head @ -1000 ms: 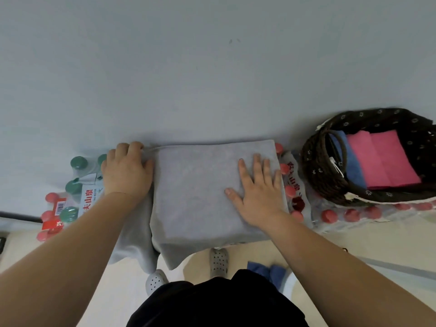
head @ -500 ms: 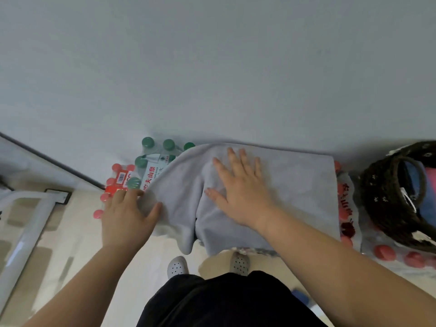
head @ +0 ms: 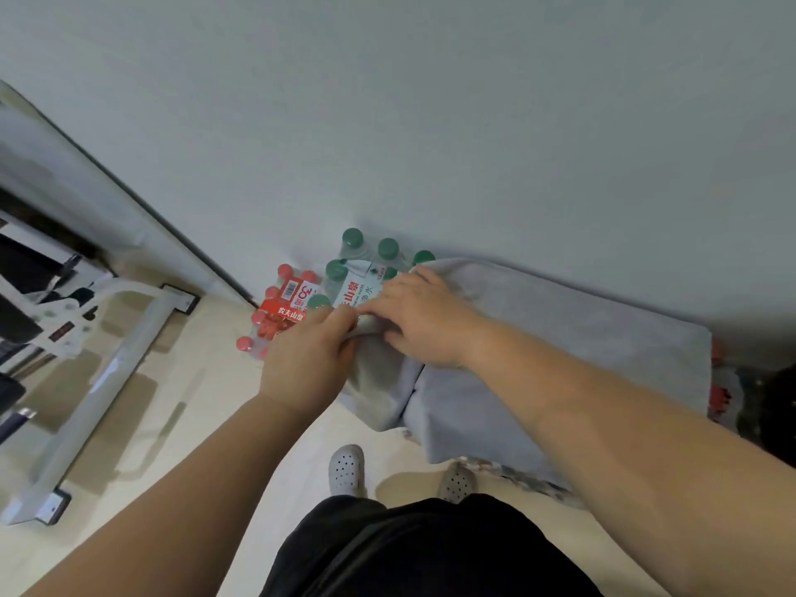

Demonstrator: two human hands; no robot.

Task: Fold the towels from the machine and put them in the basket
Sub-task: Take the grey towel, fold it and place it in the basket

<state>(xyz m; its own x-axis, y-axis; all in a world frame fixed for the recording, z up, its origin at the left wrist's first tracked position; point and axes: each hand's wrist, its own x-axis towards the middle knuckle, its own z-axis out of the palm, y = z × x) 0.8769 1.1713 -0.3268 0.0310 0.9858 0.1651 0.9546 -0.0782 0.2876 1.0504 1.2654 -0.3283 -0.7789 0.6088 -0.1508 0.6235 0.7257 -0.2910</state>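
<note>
Head view, looking down. The grey towel point(head: 568, 351) lies spread against the wall point(head: 430, 122), over bottle packs, and its near edge hangs towards the floor point(head: 202, 407). The left hand point(head: 308, 359) is at the towel's left end, fingers curled and pinching the bunched corner of the cloth. The right hand point(head: 424, 325) rests on the same end, just right of the left hand and touching it at the fingertips; its fingers lie bent across the fold, and whether they close on the cloth cannot be told. Left of the towel, partly under its corner, stands a pack of green-capped bottles point(head: 366, 256); a pack of red-capped bottles point(head: 280, 314) sits just beyond it, further left. More red caps point(head: 716, 353) show at the towel's right edge. Right of the towel, cut off by the frame, is the dark basket point(head: 771, 407); its contents are not visible. Well left of the towel stands a white metal frame point(head: 107, 364). Below the towel's hanging edge are two perforated shoes point(head: 346, 467) and black shorts point(head: 409, 549)
</note>
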